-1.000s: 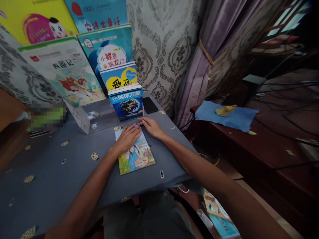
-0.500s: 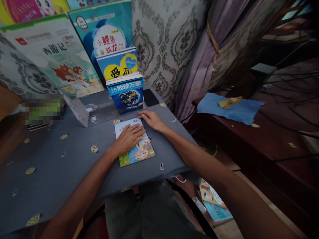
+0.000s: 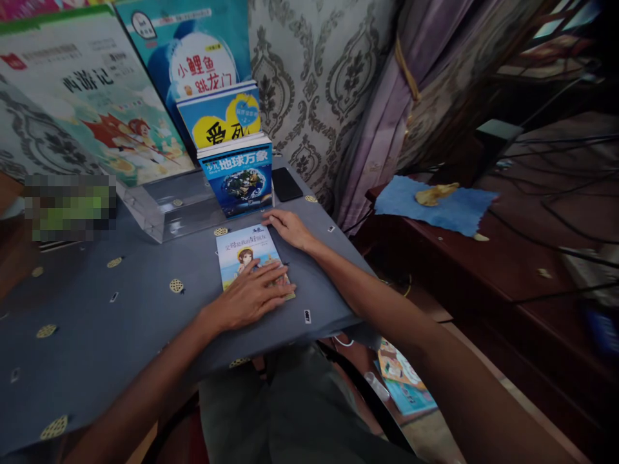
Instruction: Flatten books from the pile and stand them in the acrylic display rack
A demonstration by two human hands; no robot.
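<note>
A small booklet (image 3: 250,240) with a pale blue cover and a drawn figure lies flat on the grey tablecloth. My left hand (image 3: 256,288) rests palm down across its lower half, fingers spread and covering part of the picture. Just past the booklet's upper right corner, my right hand (image 3: 289,229) lies on the cloth with loosely bent fingers and nothing visible in it. Behind both hands, blue books with an earth picture (image 3: 239,183) stand upright at the front of a clear plastic stand (image 3: 157,225).
Larger picture books (image 3: 130,122) lean in the stand against the patterned wall. A black phone (image 3: 287,183) lies right of the stand. Farther right, a blue cloth (image 3: 435,205) bearing a yellowish object covers part of a dark red surface with cables. Books (image 3: 406,386) lie below the table.
My left hand has slid down the booklet toward the near edge, uncovering the title and figure. My right hand stays by the upper corner. The view has shifted slightly.
</note>
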